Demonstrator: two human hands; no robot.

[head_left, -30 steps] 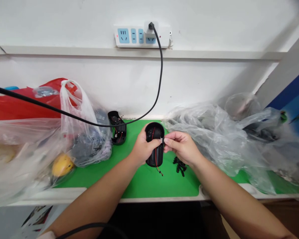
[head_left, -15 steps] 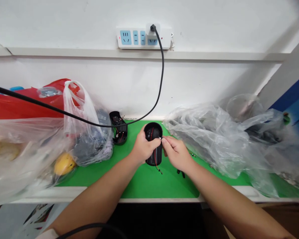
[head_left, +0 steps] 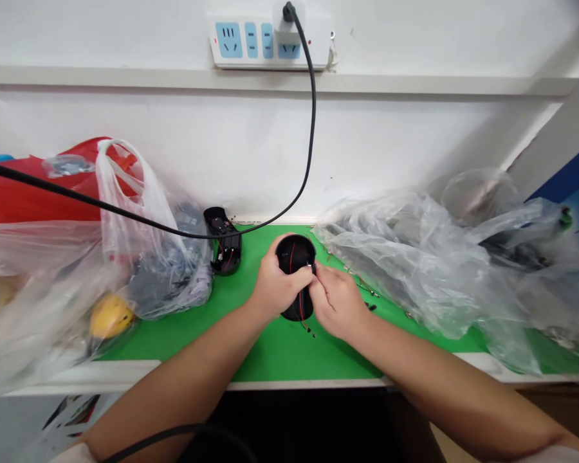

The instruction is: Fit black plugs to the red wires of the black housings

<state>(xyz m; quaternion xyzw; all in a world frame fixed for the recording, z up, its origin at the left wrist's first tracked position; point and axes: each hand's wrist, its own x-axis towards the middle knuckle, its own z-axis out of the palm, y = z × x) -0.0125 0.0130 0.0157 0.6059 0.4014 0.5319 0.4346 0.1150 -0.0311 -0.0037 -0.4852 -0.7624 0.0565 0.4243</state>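
Note:
My left hand (head_left: 278, 287) wraps around a black plastic cylindrical housing (head_left: 294, 253), which stands upright on the green mat (head_left: 280, 354). A red wire (head_left: 293, 256) runs down inside its open top and out near the base. My right hand (head_left: 338, 303) presses in from the right, its fingertips pinching a small metal clip (head_left: 311, 265) at the housing's rim. The lower housing is partly hidden behind both hands. A second black open housing (head_left: 222, 241) with red wires lies to the left, apart from my hands.
Plastic bags crowd both sides of the mat, and a yellow object (head_left: 110, 316) sits in the left one. Small dark parts (head_left: 369, 307) are scattered right of my right hand. A black cable (head_left: 309, 128) runs from a wall power strip (head_left: 265, 42) across the scene.
My right hand has moved closer to the housing and now covers the spot where the small black parts lay. The whole view has shifted, with the wall and power strip sitting lower earlier.

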